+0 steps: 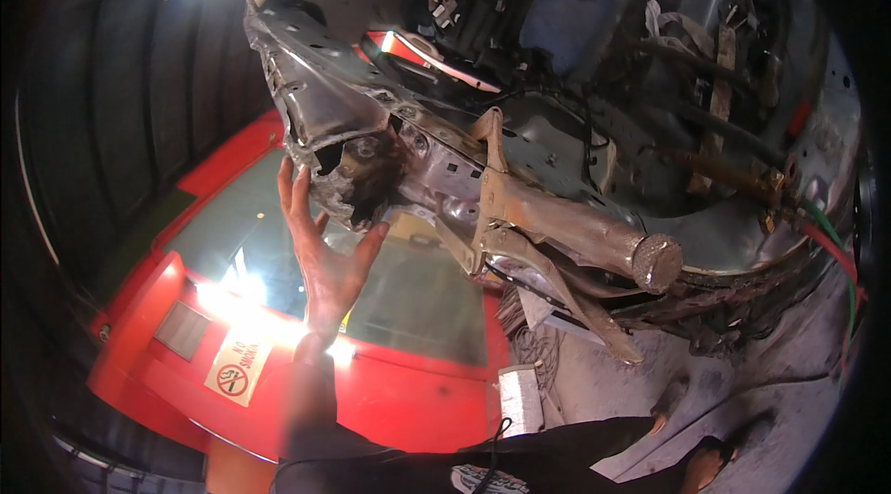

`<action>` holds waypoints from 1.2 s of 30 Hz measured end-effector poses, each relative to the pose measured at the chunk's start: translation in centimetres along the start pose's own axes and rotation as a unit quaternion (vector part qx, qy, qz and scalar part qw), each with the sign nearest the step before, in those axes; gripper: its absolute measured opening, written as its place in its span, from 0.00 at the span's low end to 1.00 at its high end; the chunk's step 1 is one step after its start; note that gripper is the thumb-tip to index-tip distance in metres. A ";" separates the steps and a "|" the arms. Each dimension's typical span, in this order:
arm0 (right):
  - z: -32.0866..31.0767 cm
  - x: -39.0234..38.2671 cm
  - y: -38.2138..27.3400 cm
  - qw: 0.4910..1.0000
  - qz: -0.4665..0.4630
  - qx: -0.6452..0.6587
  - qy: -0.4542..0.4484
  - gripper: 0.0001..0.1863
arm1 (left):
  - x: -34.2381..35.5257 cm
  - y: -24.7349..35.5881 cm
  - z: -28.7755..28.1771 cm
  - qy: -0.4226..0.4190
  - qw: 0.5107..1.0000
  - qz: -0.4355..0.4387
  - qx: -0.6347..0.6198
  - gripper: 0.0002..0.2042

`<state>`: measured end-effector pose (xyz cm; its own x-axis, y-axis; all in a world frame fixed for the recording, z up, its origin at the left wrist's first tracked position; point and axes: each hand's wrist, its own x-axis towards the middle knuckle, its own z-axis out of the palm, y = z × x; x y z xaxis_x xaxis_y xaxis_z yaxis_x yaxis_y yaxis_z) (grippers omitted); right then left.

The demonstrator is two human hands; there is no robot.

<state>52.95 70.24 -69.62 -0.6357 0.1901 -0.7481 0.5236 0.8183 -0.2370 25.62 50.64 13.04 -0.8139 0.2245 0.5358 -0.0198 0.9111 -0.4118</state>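
Observation:
My left hand [327,266] is raised at a torn, crumpled sheet-metal end [348,192] of a stripped car body. Its fingers are spread, the fingertips by the ragged left edge and the thumb near the lower right edge. Whether they press on the metal, I cannot tell. Bare grey metal with holes runs up from there as a body rail [325,104]. To the right, a brownish metal beam [566,220] ends in a round, rough-textured face, with a bent bracket [566,294] below it. My right hand is out of view.
A red vehicle [418,396] with a wide window [427,294] and a no-smoking sticker [237,371] stands behind my arm. Green and red hoses [840,253] hang at the right. A white box [520,398] and coiled cable [534,350] lie on the concrete floor [603,392].

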 end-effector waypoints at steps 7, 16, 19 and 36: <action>-4.5 -2.6 -1.9 1.000 0.015 -0.006 -0.012 0.21 | 0.4 -0.3 0.4 0.015 0.999 0.022 0.036 0.53; -1.8 -1.8 -1.0 0.999 -0.026 0.032 0.018 0.22 | 0.7 -0.1 0.6 0.025 0.997 0.044 0.065 0.54; -2.2 -1.9 -1.1 1.000 -0.019 0.013 0.003 0.22 | 0.5 -0.8 0.9 0.031 0.994 0.059 0.085 0.55; -2.6 -2.1 -2.1 0.999 0.033 -0.010 0.009 0.22 | 0.4 -0.9 1.0 0.033 0.995 0.073 0.061 0.54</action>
<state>51.70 69.51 -65.93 -0.6099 0.2534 -0.7508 0.5539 0.8140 -0.1753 24.78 49.53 12.93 -0.7739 0.3775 0.5085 0.0234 0.8194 -0.5728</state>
